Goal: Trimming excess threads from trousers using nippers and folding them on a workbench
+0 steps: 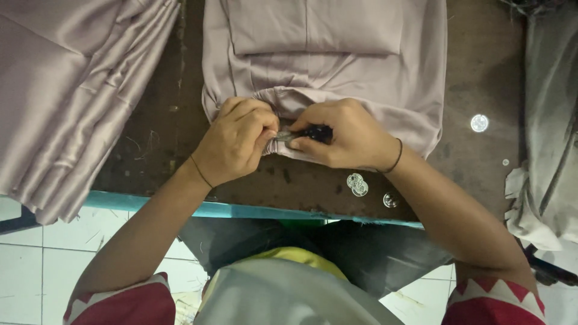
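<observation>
A folded mauve satin garment point(337, 54) lies on a dark worn table point(475, 78), its gathered edge toward me. My left hand point(236, 141) is closed, pinching that gathered edge together with a small silvery metal piece point(284, 136). My right hand point(349, 135) grips a small dark-handled tool point(317, 133) whose tip meets the metal piece between the two hands. Both wrists wear thin black bands. What the tool's tip does at the fabric is hidden by my fingers.
A pile of the same mauve cloth point(66, 90) hangs over the table's left side. Grey fabric point(551, 120) lies at the right. Several round silver discs point(357, 184) sit near the table's teal front edge point(150, 203), one more disc point(479, 123) farther right. White tiled floor below.
</observation>
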